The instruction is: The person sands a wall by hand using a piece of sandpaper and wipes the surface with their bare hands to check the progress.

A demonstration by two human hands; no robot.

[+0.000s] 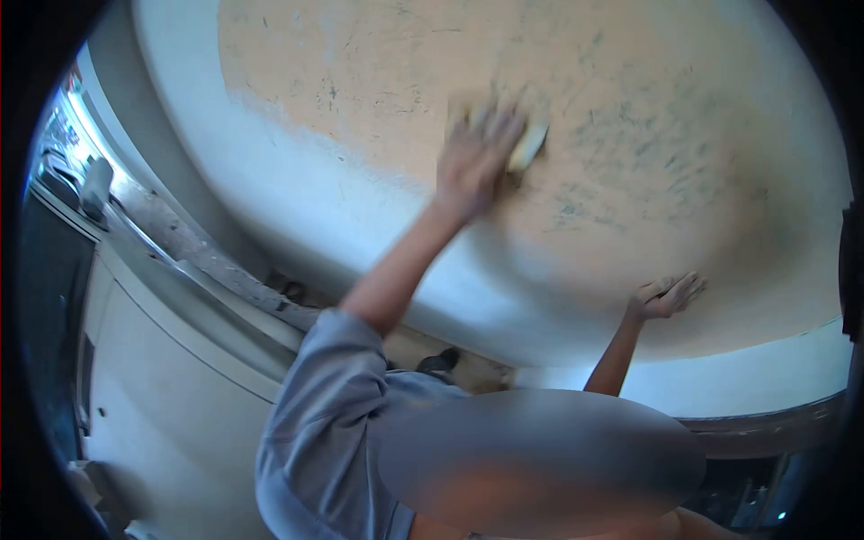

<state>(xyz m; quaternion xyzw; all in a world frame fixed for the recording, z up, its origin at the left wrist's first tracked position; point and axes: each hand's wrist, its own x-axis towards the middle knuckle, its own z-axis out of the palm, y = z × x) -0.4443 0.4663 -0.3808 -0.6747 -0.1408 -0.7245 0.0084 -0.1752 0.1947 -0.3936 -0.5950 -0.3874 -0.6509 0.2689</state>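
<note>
My left hand (481, 162) presses a yellowish pad (531, 139) flat against a wall-like curved surface (378, 54), fingers pointing up; motion blurs the hand and pad. The surface is tan with dark scratch-like marks and a pale border. Lower right, my right hand (670, 295) is beside the tan area with its fingers extended and holds nothing visible. Whether it touches the surface cannot be made out.
A pale panel (180, 387) with a metal rail stands at the left. A dark shoe-like shape (438, 362) shows on the floor below the surface. A grey sleeve (324, 405) and a blurred oval cover the bottom.
</note>
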